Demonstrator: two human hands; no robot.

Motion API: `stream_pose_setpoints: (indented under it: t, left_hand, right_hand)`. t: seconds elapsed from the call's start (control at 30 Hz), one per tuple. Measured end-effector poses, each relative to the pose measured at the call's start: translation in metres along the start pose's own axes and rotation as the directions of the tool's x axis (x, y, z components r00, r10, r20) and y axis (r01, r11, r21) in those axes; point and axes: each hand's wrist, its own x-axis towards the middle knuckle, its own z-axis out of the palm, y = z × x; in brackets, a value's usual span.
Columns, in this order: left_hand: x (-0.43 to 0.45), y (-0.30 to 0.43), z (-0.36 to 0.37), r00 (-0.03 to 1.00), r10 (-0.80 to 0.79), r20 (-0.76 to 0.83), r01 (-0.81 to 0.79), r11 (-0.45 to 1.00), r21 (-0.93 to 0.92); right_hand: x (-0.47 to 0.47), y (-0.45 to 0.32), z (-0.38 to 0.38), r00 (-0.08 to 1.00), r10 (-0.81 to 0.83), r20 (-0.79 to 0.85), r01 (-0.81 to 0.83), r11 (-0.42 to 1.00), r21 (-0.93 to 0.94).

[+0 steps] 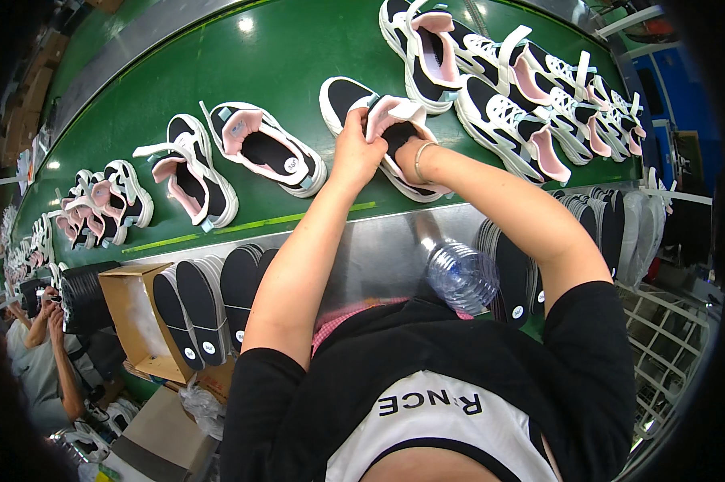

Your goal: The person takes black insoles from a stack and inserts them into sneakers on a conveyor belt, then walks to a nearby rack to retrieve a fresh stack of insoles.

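Note:
A black-and-white sneaker [343, 99] with pink lining lies before me on the green work surface, its toe pointing away to the left. My left hand [360, 147] pinches the padded tongue at the shoe's opening. Inside the shoe is my right hand [412, 158], wrist at the heel collar and a bangle around it; its fingers are hidden. Something dark shows beside those fingers, but whether they grip it is unclear. Just left, another sneaker [266, 147] has a black insole [266, 153] with a round white sticker in it.
More sneakers stand left [196, 181] and right [513, 126]. Bundled black insoles [199, 301] and an open cardboard box [136, 313] line the near left side. A clear plastic bottle [462, 274] lies near my waist, beside more insoles [510, 271]. Another person [49, 355] works at far left.

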Motion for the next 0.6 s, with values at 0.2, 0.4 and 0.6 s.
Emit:
stream_pose_setpoints:
  t: [0.2, 0.4, 0.6]
  left_hand:
    - [-0.001, 0.003, 0.001, 1.0, 0.024, 0.011, -0.025, 0.994, 0.103]
    - [-0.005, 0.009, 0.002, 0.999, 0.046, 0.018, -0.048, 0.994, 0.097]
    - [-0.007, 0.021, 0.001, 1.0, 0.013, 0.026, -0.016, 0.991, 0.132]
  right_hand:
    - [0.034, -0.005, 0.036, 0.983, 0.146, -0.112, -0.146, 0.989, 0.01]
    - [0.032, 0.007, 0.051, 0.98, 0.076, -0.184, -0.072, 0.997, 0.03]
    - [-0.033, 0.004, 0.005, 0.998, -0.053, 0.046, 0.052, 0.999, 0.009]
